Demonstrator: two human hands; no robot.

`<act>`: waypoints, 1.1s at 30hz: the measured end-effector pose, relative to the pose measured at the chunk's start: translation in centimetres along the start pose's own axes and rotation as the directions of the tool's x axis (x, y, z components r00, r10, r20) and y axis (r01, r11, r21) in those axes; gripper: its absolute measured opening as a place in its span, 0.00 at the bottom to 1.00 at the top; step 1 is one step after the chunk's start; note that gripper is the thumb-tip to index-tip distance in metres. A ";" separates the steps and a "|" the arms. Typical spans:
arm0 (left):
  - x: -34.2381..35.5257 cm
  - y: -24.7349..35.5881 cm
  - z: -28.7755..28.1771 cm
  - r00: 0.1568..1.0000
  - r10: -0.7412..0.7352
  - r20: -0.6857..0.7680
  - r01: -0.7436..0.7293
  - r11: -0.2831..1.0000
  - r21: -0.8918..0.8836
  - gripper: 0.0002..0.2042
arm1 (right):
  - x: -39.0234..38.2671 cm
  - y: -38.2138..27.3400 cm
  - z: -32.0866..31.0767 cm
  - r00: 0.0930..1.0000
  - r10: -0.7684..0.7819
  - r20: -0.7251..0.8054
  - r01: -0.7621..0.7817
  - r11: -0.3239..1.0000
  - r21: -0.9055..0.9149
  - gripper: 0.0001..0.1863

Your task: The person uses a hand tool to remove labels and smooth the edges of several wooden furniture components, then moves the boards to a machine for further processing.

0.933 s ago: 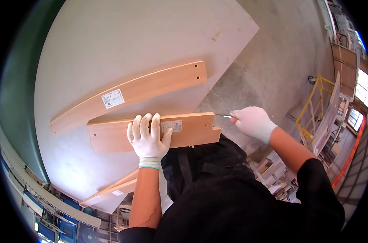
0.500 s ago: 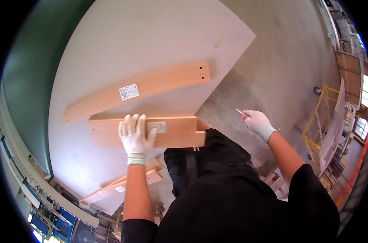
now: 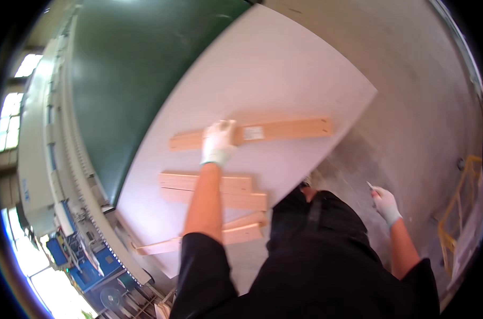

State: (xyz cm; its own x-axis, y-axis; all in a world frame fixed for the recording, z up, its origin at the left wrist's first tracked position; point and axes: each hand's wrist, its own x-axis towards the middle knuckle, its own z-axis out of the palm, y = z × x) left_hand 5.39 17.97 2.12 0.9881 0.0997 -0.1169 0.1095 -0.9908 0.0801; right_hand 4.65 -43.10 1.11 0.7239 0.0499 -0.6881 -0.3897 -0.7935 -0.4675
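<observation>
My left hand [image 3: 219,142], in a white glove, reaches across a pale tabletop [image 3: 284,64] to a long light-wood board [image 3: 292,128]. Its fingers curl over the board's far edge, beside a white label; motion blurs them a little. Two holes mark the board's right end. Nearer to me lies a notched wooden board [image 3: 239,201], with another board [image 3: 233,183] edge against it. Off the table to the right, my gloved right hand [image 3: 385,204] is closed round a small knife [image 3: 369,185], its short blade pointing up and left.
More wooden pieces [image 3: 241,234] lie at the table's near left part. A dark green surface [image 3: 130,80] borders the table on the far left, with machinery [image 3: 92,266] below it. A yellow-framed cart [image 3: 454,212] stands on the concrete floor [image 3: 401,117] at right.
My left hand has left the notched board, now lying flat, and moved to the far board. The view has turned and shifted left. The knife stays in my right hand.
</observation>
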 end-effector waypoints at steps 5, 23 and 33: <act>3.8 3.0 -2.4 0.990 0.136 -0.029 -0.138 0.986 -0.096 0.26 | -1.6 -0.2 0.0 0.997 0.011 -0.078 0.003 0.985 0.172 0.16; 3.0 17.6 -5.5 0.560 -0.817 0.136 -0.177 -0.278 -0.944 0.16 | 9.9 -8.1 -7.3 0.996 -0.060 0.060 0.038 0.946 0.323 0.19; 3.9 24.8 3.9 0.234 -0.782 0.578 0.124 -0.566 -0.815 0.15 | 11.5 -6.3 -16.1 0.999 0.001 0.049 -0.014 0.966 0.259 0.18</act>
State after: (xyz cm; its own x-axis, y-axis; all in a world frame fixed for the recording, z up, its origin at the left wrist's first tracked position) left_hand 11.53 -6.56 -0.22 0.0838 0.7446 -0.6622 0.1486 0.6478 0.7472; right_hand 24.60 -47.27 5.05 0.6945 0.0788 -0.7152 -0.5339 -0.6098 -0.5857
